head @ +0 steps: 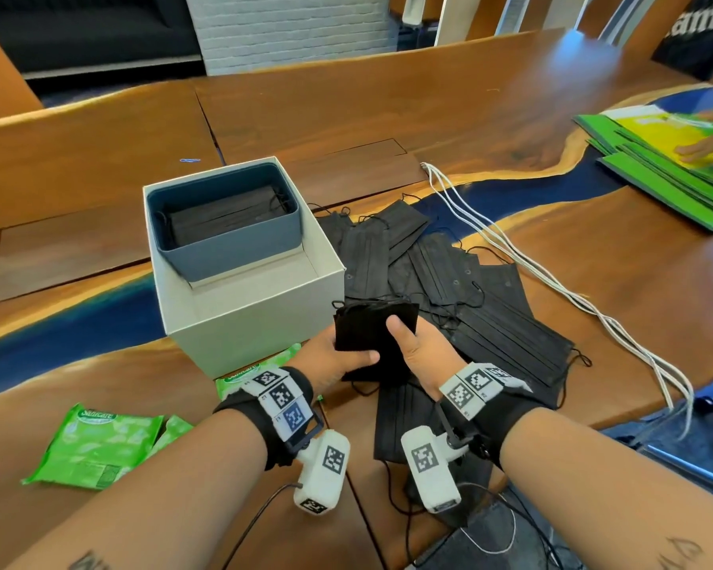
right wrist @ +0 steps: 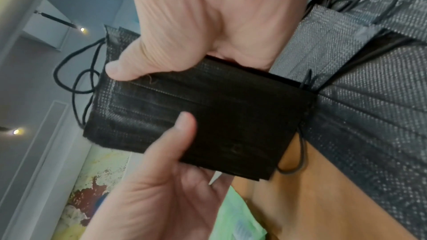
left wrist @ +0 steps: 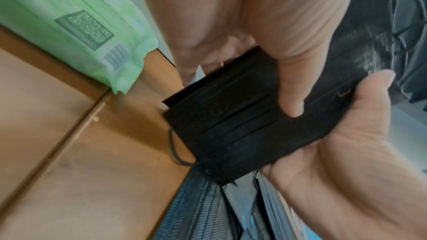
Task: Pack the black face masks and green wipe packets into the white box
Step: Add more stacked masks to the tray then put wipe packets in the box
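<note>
Both hands hold one folded stack of black face masks [head: 367, 329] just right of the white box [head: 256, 322]. My left hand [head: 346, 355] grips its left edge, thumb across the front [left wrist: 291, 88]. My right hand [head: 404, 335] pinches the right side with its thumb on top [right wrist: 129, 68]. The stack [left wrist: 231, 130] [right wrist: 219, 116] hangs above a loose pile of black masks [head: 490, 306]. Inside the box sits a blue-grey tray [head: 231, 253] with masks [head: 223, 216] lying in it. Green wipe packets lie at the front left [head: 95, 442] and against the box's front wall [head: 256, 372] [left wrist: 69, 25].
White cords [head: 552, 281] run diagonally across the wooden table [head: 387, 109] to the right of the mask pile. Green folders [head: 655, 170] lie at the far right under another person's hand [head: 708, 148]. A dark bag [head: 490, 540] sits at the near table edge.
</note>
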`<state>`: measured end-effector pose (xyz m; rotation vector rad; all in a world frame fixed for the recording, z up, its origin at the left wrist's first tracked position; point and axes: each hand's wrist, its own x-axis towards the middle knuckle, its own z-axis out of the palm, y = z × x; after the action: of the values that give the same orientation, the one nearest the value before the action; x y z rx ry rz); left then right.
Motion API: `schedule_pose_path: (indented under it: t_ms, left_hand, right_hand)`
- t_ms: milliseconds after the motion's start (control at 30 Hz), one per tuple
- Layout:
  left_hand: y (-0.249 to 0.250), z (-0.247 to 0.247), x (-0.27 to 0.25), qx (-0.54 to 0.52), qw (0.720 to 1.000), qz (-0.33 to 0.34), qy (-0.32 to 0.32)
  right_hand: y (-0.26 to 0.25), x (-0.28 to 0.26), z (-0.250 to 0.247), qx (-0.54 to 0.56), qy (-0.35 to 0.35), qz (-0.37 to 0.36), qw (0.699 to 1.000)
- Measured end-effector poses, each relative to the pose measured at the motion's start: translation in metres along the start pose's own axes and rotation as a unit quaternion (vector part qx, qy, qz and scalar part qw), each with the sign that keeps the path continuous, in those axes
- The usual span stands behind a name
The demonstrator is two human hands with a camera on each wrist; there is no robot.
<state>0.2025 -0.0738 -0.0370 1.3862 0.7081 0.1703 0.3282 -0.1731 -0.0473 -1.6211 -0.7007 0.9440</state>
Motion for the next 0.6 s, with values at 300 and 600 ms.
schedule_pose_path:
  t_ms: [300,600]
  left_hand:
    - [0.008,0.003,0.003,0.128,0.987,-0.044,0.085]
    - [0.026,-0.005,-0.006,0.001,0.997,-0.031,0.068]
  right_hand:
    - [-0.014,-0.005,-0.025,-0.142,0.054,-0.018,0.988]
    - [-0.003,0.010,-0.159,-0.362,0.140,0.312,0.867]
